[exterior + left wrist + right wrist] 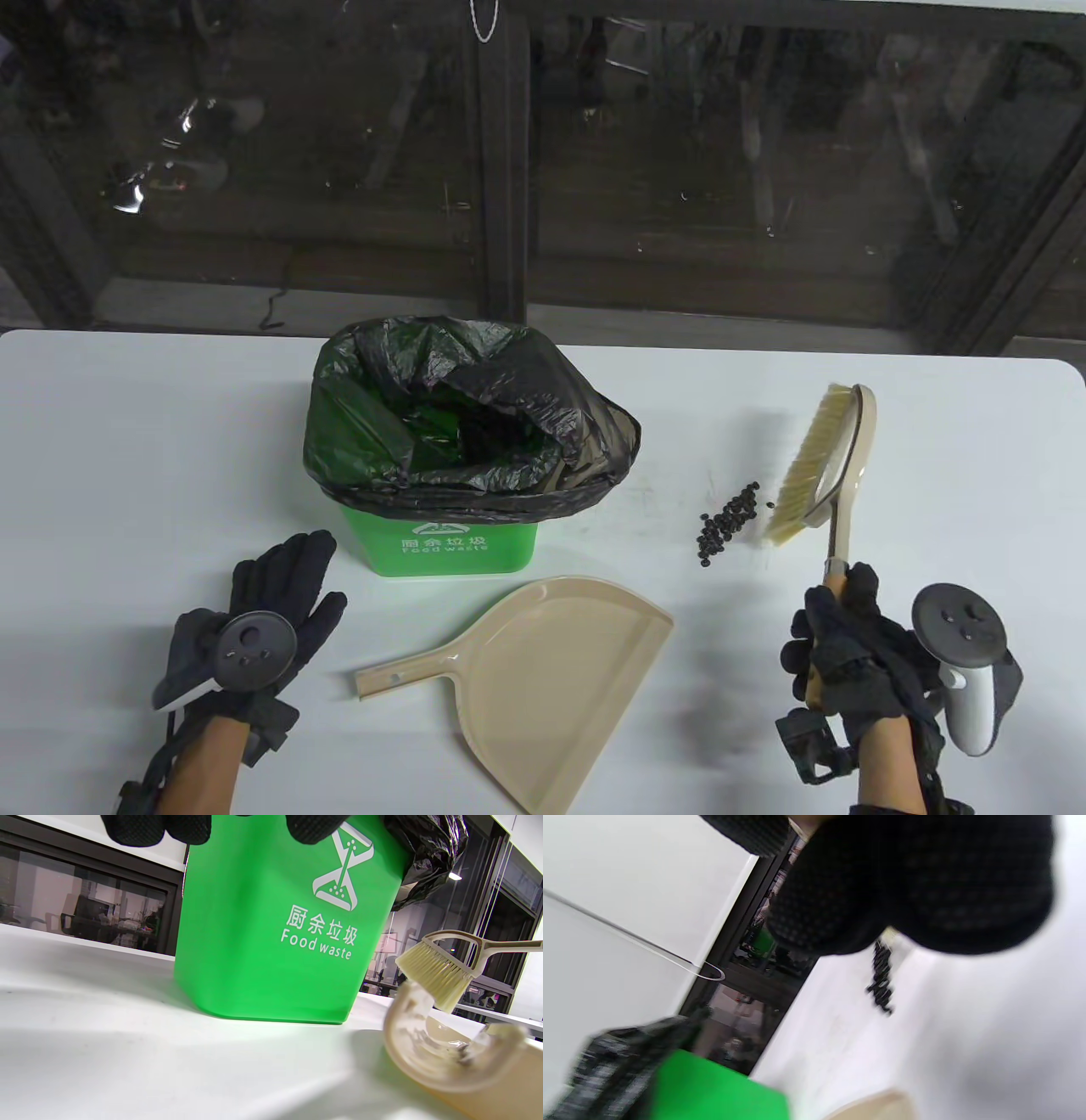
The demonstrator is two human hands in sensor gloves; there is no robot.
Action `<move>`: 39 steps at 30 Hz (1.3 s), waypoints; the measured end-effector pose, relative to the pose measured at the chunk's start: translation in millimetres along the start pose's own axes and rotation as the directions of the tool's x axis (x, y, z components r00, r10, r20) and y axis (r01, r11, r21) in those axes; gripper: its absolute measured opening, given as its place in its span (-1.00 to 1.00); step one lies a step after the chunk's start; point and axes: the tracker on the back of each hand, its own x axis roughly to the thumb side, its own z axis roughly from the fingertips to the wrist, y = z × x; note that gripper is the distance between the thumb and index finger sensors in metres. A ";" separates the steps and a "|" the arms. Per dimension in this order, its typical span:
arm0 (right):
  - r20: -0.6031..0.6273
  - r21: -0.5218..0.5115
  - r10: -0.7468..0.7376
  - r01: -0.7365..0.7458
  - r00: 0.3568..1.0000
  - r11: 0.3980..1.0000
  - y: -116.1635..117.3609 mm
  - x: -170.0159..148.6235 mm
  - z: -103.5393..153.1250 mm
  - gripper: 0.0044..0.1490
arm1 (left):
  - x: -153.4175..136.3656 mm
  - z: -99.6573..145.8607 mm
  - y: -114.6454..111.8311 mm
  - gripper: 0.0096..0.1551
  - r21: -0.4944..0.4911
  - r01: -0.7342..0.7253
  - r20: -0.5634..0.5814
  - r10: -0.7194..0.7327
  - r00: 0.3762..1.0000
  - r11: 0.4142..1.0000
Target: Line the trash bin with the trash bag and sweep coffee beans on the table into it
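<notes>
A green food-waste bin (450,543) lined with a black trash bag (475,407) stands mid-table; it fills the left wrist view, bin (271,933) and bag (424,853). A small pile of coffee beans (726,525) lies right of it, blurred in the right wrist view as beans (881,982). My right hand (848,649) grips the handle of a beige brush (819,463), its bristles just right of the beans. A beige dustpan (543,671) lies flat in front of the bin. My left hand (284,594) rests with fingers straight, left of the dustpan's handle, holding nothing.
The white table (127,475) ends at a dark glass wall (543,153) behind. The dustpan's handle end (445,1052) sits close to the left wrist camera, with the brush (441,976) seen beyond it.
</notes>
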 end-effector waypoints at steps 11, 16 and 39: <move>-0.034 0.028 0.640 -0.639 0.768 0.768 29.1 -11.0 -26.7 -0.10 | -1.0 0.4 -0.5 -0.23 -0.015 0.014 -0.012 -0.014 1.000 1.000; 0.021 0.076 0.774 -0.773 0.633 0.630 49.5 -4.8 -35.9 -0.12 | -1.4 0.6 -0.6 -0.24 -0.020 0.018 -0.017 -0.018 1.000 1.000; 0.111 -0.092 0.434 -0.426 0.894 0.900 63.5 23.1 -20.4 -0.11 | 1.8 -0.5 -0.8 -0.24 -0.012 0.024 0.009 -0.024 1.000 1.000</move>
